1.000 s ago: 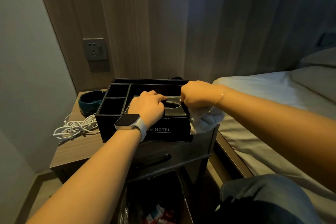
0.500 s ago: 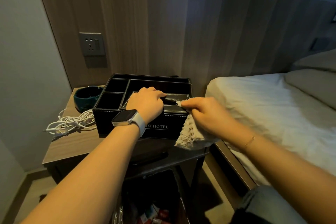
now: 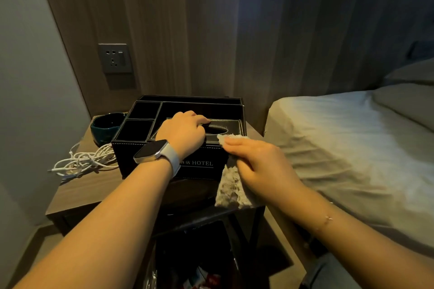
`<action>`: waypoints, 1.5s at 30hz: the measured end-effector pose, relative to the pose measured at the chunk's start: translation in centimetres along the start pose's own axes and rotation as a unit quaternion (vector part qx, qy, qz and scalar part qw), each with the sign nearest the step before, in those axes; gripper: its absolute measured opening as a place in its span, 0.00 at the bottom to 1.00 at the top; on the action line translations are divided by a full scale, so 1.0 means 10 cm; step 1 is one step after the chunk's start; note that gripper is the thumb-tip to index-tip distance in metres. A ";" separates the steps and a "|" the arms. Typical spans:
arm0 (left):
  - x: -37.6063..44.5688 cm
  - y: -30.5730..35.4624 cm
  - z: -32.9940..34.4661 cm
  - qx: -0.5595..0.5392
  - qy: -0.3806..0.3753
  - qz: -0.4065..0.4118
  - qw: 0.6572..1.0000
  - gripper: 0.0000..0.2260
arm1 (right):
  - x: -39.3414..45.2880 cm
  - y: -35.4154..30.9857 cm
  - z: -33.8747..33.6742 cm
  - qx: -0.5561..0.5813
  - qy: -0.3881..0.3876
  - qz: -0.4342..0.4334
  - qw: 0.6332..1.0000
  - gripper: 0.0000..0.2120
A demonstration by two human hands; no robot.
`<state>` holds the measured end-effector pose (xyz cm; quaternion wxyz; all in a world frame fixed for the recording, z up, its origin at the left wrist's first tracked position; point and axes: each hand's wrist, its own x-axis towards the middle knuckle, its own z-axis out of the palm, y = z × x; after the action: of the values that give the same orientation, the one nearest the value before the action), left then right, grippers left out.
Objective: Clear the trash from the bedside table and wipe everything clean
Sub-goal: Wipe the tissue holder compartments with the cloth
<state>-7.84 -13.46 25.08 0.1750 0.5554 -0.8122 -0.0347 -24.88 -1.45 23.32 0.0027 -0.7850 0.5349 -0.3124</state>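
Head camera view: a black leather-look organizer box (image 3: 169,162) printed "HOTEL" sits on the wooden tabletop (image 3: 87,190) of the bedside table, toward its back right part, with open compartments on its left and rear and a tissue slot in its lid. The left hand (image 3: 182,134) rests on that lid, its fingers (image 3: 199,119) curled downward with the tips at the edge of the slot; whether they pinch anything there cannot be told. A smartwatch (image 3: 152,150) with a pale strap sits on the left wrist. The right hand (image 3: 260,166) holds a pale, fuzzy cloth (image 3: 231,187) against the box's front right corner, the fingers lying straight and together over the cloth's top edge while the thumb side grips it; the rest of the cloth hangs down over the front of the tabletop. A thin bracelet (image 3: 327,219) circles the right wrist.

Left of the box, a tangle of white cable (image 3: 82,162) lies on the tabletop, touching the box's lower left corner. Behind the cable, just beside the box, stands a dark teal ashtray (image 3: 105,125). Below the tabletop's front edge, a dark bin (image 3: 187,265) holds some coloured wrappers. A wall socket (image 3: 115,58) is mounted on the wood panel above the table. The bed (image 3: 352,148) with pale sheets lies to the right.
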 end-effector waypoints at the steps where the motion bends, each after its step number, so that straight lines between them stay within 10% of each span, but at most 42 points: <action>1: 0.00 0.00 0.00 -0.001 -0.002 0.001 1.000 0.20 | 0.00 -0.02 -0.11 0.025 -0.009 0.015 1.000 0.17; 6: 0.00 -0.02 0.03 -0.004 0.008 0.008 1.000 0.20 | 0.66 -0.05 -0.75 -0.035 -0.012 0.003 0.999 0.16; 11: 0.01 -0.01 0.03 -0.007 0.016 0.003 1.000 0.21 | 1.32 0.06 -0.44 -0.165 -0.183 0.028 0.969 0.14; 23: -0.02 0.00 0.03 -0.023 0.018 0.009 1.000 0.20 | 1.08 0.02 -0.56 -0.091 -0.310 0.070 0.944 0.16; 38: -0.01 0.02 0.06 0.008 0.036 0.015 0.999 0.19 | 0.98 -0.11 -0.53 -0.213 -0.310 0.040 0.926 0.12; 45: -0.24 -0.15 0.04 -0.006 0.066 0.193 0.979 0.21 | 1.05 0.21 -0.80 -0.110 -0.196 0.081 0.971 0.17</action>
<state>-5.88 -11.88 23.79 0.2349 0.3882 -0.8906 0.0311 -28.16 -8.49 34.17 0.0463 -0.7805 0.6169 -0.0902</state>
